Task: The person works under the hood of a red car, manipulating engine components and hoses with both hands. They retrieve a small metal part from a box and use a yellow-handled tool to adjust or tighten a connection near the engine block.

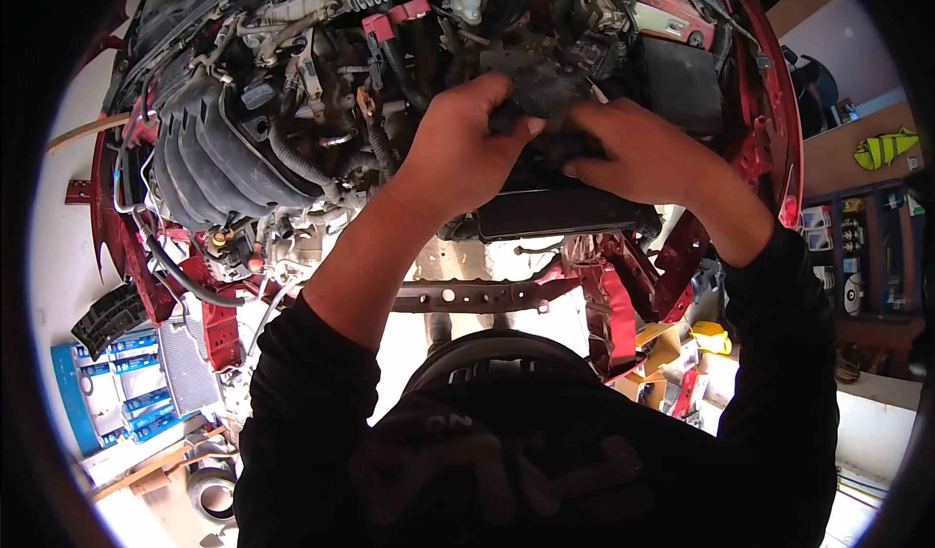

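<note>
Gripping a blocky black part (548, 88) (edges murky) is the left hand (461, 142); whether the right hand (641, 152) grips, I cannot tell.

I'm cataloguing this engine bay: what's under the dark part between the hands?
Directly beneath the dark part, everything is covered by it, the left hand and the right hand. Lower in the picture, a long black piece shows.

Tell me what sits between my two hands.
In the head view, a black part lies between your left hand and your right hand; its exact kind is too dark to tell.
</note>
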`<action>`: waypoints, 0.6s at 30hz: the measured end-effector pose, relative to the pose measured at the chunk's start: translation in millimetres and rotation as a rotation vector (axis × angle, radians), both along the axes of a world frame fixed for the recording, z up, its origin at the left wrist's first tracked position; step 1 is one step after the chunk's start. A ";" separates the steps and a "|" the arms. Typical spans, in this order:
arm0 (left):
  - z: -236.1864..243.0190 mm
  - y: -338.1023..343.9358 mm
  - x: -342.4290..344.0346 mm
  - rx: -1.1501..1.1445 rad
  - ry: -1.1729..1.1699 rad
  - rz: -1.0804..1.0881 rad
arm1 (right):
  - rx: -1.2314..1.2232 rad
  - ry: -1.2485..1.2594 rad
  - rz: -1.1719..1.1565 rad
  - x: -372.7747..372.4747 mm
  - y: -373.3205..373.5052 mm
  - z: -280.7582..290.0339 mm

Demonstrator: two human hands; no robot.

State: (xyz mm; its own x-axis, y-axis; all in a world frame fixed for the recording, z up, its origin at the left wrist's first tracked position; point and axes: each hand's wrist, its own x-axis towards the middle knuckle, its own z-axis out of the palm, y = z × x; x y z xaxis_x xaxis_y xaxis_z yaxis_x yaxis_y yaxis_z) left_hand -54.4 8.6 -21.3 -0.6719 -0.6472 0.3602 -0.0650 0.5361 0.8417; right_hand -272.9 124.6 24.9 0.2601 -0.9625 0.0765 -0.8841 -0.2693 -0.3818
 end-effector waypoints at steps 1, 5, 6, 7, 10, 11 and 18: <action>-1.5 0.1 -0.2 -0.015 0.029 -0.019 | 0.030 -0.022 -0.004 -1.1 1.0 -1.7; -5.1 -1.8 0.2 -0.061 -0.021 -0.090 | 0.097 -0.104 0.002 -4.9 1.8 -9.7; -4.9 -2.5 -0.1 -0.058 -0.029 -0.110 | 0.105 -0.108 0.000 -5.9 0.7 -10.8; -4.4 -3.1 -1.3 -0.063 -0.020 -0.127 | 0.128 -0.118 0.016 -7.2 -0.3 -10.5; 0.7 -4.2 -6.1 -0.093 -0.061 -0.141 | 0.226 -0.115 0.020 -10.4 -2.5 -5.2; 3.5 -4.7 -7.0 -0.109 -0.086 -0.136 | 0.267 -0.119 0.017 -11.4 -3.8 -2.0; 22.7 -17.9 -18.8 0.182 -0.503 -0.203 | 0.354 -0.218 -0.136 -5.4 0.8 3.7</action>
